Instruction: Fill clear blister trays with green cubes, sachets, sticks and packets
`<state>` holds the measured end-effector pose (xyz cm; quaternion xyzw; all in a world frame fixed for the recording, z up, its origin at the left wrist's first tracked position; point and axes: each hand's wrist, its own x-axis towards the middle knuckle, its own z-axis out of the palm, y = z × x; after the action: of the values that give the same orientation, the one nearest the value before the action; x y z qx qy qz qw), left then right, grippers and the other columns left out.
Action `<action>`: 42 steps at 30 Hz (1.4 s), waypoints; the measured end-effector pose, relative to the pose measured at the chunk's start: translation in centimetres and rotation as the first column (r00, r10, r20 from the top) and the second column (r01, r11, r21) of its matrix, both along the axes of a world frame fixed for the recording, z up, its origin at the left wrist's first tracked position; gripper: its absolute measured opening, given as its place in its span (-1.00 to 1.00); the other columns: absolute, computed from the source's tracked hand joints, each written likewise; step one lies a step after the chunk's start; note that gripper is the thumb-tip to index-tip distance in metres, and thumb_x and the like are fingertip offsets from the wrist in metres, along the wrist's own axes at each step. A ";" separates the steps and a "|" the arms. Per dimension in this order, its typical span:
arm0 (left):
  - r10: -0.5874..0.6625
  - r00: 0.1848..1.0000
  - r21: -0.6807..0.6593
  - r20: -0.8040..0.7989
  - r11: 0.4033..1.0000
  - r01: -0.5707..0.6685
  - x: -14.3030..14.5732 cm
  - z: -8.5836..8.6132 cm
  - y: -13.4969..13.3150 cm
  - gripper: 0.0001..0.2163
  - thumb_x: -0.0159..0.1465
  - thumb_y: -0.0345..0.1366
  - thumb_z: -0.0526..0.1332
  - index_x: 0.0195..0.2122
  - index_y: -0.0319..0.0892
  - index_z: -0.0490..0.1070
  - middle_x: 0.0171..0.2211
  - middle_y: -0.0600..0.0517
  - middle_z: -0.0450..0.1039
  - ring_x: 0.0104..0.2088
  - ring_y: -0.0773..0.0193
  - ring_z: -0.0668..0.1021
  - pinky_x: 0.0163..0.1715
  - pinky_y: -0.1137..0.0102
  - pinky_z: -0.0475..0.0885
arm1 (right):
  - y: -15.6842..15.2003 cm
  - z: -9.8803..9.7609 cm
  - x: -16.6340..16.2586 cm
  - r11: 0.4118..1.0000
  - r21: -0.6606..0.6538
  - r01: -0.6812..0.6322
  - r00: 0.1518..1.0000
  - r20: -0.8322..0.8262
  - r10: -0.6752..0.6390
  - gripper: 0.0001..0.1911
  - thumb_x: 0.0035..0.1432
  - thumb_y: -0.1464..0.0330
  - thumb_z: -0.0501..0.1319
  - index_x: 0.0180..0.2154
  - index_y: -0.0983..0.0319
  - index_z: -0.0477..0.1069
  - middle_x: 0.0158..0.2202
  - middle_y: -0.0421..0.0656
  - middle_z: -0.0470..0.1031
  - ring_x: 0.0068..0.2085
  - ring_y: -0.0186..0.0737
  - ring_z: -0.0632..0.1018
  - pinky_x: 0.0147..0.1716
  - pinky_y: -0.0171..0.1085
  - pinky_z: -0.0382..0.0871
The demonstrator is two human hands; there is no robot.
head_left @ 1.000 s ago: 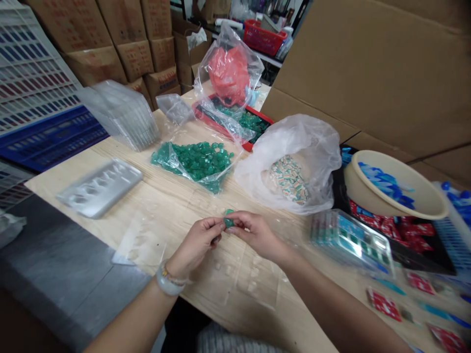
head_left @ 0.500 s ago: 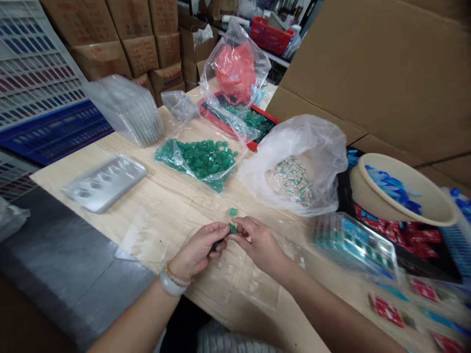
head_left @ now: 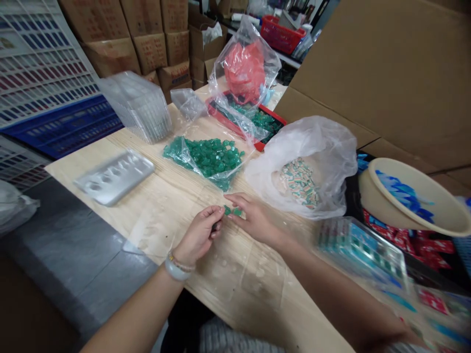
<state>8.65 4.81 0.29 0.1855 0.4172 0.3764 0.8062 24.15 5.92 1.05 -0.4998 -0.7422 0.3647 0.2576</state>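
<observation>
My left hand (head_left: 200, 234) is closed, its thumb and forefinger pinching a small green translucent piece (head_left: 227, 210). Something dark shows between its lower fingers, too small to make out. Close by on the right, my right hand (head_left: 255, 219) has its thumb and fingers apart around a second green square piece (head_left: 237, 212), which appears to lie on the wooden table (head_left: 172, 206). Whether the fingertips touch that piece I cannot tell. Beyond both hands, a clear bag of green pieces (head_left: 211, 157) lies spread on the table. A white plastic bag (head_left: 257, 171) holds small striped pieces (head_left: 300, 180).
At the left sit a clear moulded tray (head_left: 116, 176) and a stack of clear trays (head_left: 142, 105). A red-rimmed tray (head_left: 228, 120) stands behind. On the right are a beige basin (head_left: 371, 196) with blue pieces and filled clear packs (head_left: 368, 250). A large cardboard sheet (head_left: 375, 63) leans behind.
My right hand has drawn away from the piece in my left hand and opened over the green square on the table. Both hands sit slightly farther forward; the view has shifted a little.
</observation>
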 end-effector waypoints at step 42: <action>0.036 0.883 0.333 -0.467 0.933 0.138 -0.7 -4.0 4.6 -0.81 0.08 -0.19 0.12 -0.38 -0.21 0.34 -0.61 0.15 0.20 -0.65 0.48 0.22 -0.68 0.54 0.04 | 0.5 -4.2 -1.1 0.957 0.290 -0.001 0.954 0.287 -0.086 -0.86 0.11 0.47 0.02 -0.31 0.28 0.33 -0.26 -0.05 0.37 -0.17 -0.24 0.36 -0.15 -0.27 0.28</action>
<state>7.96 9.41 -3.72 0.4247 0.5179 0.3683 0.6448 23.04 6.45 -3.19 -0.5222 -0.8064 0.1685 0.2208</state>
